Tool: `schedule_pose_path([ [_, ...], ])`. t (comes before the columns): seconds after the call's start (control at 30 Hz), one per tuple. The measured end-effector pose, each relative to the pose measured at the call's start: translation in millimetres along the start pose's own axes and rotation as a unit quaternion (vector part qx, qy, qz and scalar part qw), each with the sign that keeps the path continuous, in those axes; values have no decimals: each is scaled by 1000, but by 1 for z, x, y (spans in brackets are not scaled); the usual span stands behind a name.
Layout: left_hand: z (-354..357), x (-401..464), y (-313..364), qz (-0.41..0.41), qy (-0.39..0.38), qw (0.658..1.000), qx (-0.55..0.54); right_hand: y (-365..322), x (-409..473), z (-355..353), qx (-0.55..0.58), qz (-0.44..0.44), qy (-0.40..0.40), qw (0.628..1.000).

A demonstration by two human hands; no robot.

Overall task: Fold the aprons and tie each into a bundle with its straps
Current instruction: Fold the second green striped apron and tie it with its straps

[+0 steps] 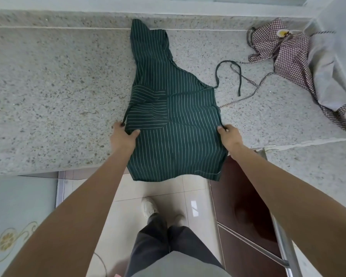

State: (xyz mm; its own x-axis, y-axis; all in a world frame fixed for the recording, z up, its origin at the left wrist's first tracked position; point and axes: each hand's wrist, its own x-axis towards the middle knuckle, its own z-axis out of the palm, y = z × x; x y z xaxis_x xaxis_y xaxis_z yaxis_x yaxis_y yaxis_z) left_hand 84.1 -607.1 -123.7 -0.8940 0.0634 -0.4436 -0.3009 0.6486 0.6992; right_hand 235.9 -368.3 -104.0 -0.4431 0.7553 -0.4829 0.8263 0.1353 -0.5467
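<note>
Item 1: dark green apron with thin white stripes [174,108], cloth, folded lengthwise. It lies on the speckled grey granite surface [54,82]; the narrow bib end points toward the far wall, and the hem hangs over the near edge. One dark green strap [231,73] loops loose on the surface, just right of the apron.

Item 2: left hand [123,136], fingers and thumb pinching the apron's left edge near the surface's front edge.

Item 3: right hand [229,135], thumb and fingers pinching the apron's right edge, level with the left.

Item 4: red-and-white checked apron [288,54], crumpled, unfolded, at the far right of the surface, well apart from the green one; its thin checked strap [254,92] trails toward the striped apron.

Item 5: pale glossy tiled floor [194,196], below.
</note>
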Motion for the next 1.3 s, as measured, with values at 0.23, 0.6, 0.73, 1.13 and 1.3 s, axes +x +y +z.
schedule_pose_path([
  [0.23, 9, -14, -6, 12, 62, 997, 33, 25, -3, -4, -10, 36, 6, 999],
  [0.6, 33, -22, 9, 289, -108, 858, 412, 19, -5, 4, -154, -185, -17, 971],
  [0.73, 31, -6, 5, 226, -196, 861, 412, 20, 1, 3, -188, -160, -16, 969],
  [1.13, 33, 1, 12, 208, -210, 856, 423, 21, -4, 6, -107, -76, 33, 991],
  [1.3, 33, 0, 13, 207, -212, 852, 431, 27, 3, -4, -83, -52, 12, 995],
])
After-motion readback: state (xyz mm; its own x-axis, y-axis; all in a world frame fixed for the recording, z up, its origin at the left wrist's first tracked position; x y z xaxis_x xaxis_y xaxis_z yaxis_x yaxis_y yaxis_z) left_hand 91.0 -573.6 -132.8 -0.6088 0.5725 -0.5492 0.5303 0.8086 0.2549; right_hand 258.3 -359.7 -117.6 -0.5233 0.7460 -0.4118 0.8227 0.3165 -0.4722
